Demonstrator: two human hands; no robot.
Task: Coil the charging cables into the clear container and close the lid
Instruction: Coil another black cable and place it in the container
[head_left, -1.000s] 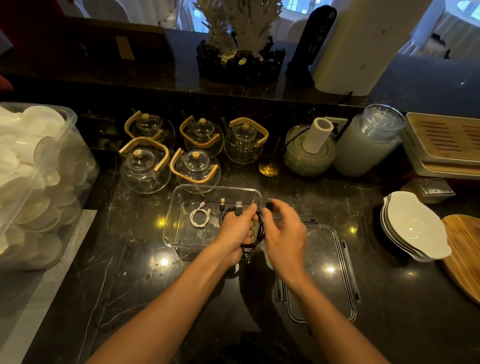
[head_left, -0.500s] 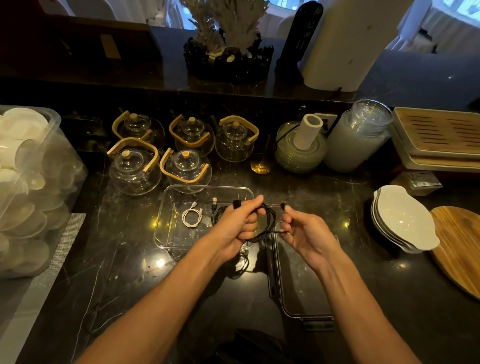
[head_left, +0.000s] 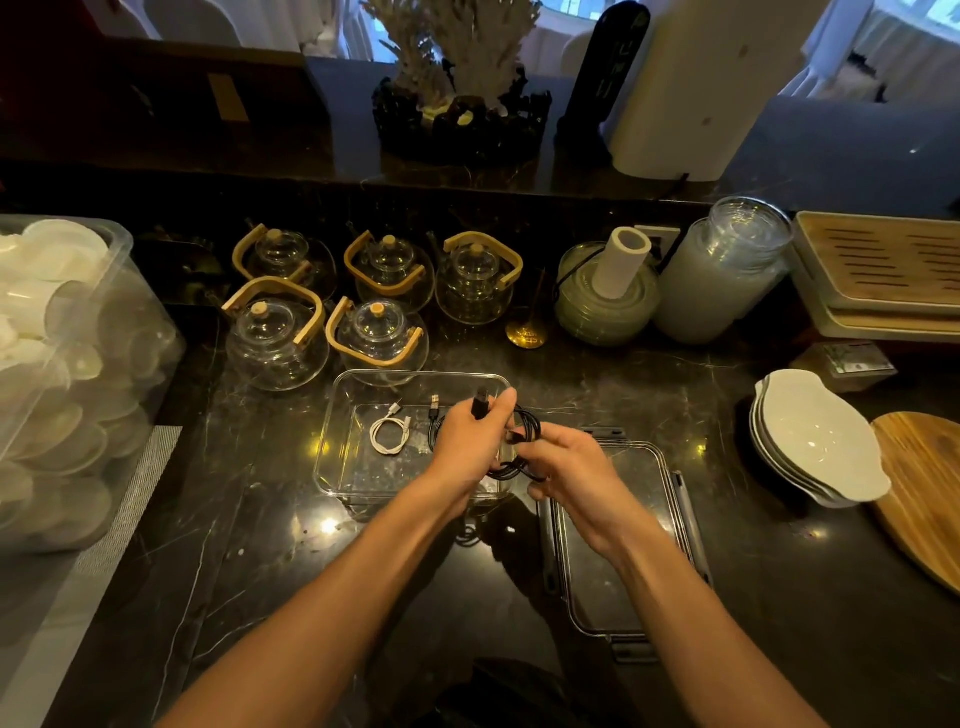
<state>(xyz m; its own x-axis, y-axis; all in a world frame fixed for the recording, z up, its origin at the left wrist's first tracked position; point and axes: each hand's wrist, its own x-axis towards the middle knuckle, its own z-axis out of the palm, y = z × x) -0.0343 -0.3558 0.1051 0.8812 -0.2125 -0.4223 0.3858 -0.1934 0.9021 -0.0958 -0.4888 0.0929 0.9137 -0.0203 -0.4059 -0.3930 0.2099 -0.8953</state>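
A clear rectangular container (head_left: 332, 436) stands open on the dark marble counter. Inside it lie a coiled white cable (head_left: 388, 432) and a second dark cable (head_left: 434, 415) with a metal plug. My left hand (head_left: 470, 441) grips a black cable (head_left: 527, 431) wound into loops over the container's right end, its plug sticking up past my thumb. My right hand (head_left: 571, 467) holds the same coil from the right and below. The clear lid (head_left: 618, 545) with grey clips lies flat on the counter, right of the container.
Several glass teapots (head_left: 376, 338) with wooden handles stand just behind the container. A big plastic bin (head_left: 67, 374) of white dishes is at the left. Stacked white bowls (head_left: 815, 441) and a wooden board (head_left: 924, 488) sit at the right, jars (head_left: 722, 270) behind.
My right hand has come back in to the coil, closing the gap with my left hand, and the black cable's loops are tighter. The view has shifted slightly.
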